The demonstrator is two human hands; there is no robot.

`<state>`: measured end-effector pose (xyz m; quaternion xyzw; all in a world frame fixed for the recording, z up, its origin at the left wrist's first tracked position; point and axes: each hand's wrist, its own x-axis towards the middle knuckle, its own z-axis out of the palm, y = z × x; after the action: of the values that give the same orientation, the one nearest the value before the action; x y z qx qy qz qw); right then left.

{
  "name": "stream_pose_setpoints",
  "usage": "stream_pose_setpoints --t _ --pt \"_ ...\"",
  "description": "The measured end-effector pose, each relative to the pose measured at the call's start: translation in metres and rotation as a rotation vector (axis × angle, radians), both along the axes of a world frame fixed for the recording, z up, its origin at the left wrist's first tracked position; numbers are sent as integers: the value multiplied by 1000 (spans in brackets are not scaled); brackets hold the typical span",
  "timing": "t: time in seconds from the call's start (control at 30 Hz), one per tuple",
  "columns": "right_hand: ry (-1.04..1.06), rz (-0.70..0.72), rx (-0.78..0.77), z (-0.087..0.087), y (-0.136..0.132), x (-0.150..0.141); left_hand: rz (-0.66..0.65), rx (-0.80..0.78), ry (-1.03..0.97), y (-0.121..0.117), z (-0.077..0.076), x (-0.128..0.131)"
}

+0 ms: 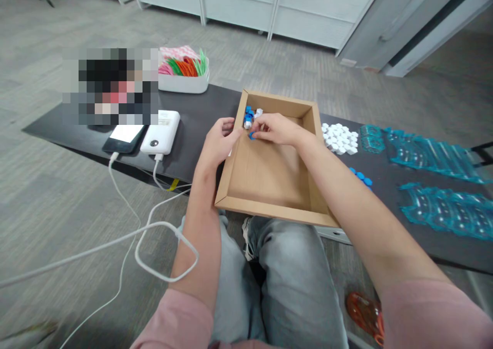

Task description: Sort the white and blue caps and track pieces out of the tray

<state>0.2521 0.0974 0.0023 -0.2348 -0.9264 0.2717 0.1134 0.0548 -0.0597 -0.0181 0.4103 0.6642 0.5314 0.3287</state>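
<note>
A shallow cardboard box (pixel 269 184) lies on the dark table in front of me. Small blue pieces (pixel 248 117) and white pieces (pixel 259 113) are grouped in its far left corner. Inside the box, my right hand (pixel 275 129) pinches a small blue piece (pixel 252 135) between its fingertips, close beside that group. My left hand (pixel 221 141) rests at the box's left wall with its fingers apart and curved, holding nothing that I can see.
Right of the box are a cluster of white pieces (pixel 339 138), blue pieces (pixel 361 176) and teal clear plastic packs (pixel 431 153). To the left lie a white power bank (pixel 160 132), a phone (pixel 125 135) and loose white cables (pixel 165 225). A white basket (pixel 185 84) holds colourful strips.
</note>
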Motion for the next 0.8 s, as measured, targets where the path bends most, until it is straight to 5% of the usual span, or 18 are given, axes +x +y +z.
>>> stream_pose_setpoints --t 0.27,0.47,0.63,0.7,0.8 --pt "105 -17 -40 2 -7 2 0 13 -65 1 -5 -2" --pt "369 -229 41 36 -1 29 -34 6 -58 1 -6 -6" --pt "381 -359 206 64 -25 127 -63 -28 -31 -3 2 -7" --pt "415 -483 243 55 -55 180 -60 -52 -17 -4 6 -5" --pt "546 -700 250 18 -122 248 -29 -97 24 -6 16 -1"
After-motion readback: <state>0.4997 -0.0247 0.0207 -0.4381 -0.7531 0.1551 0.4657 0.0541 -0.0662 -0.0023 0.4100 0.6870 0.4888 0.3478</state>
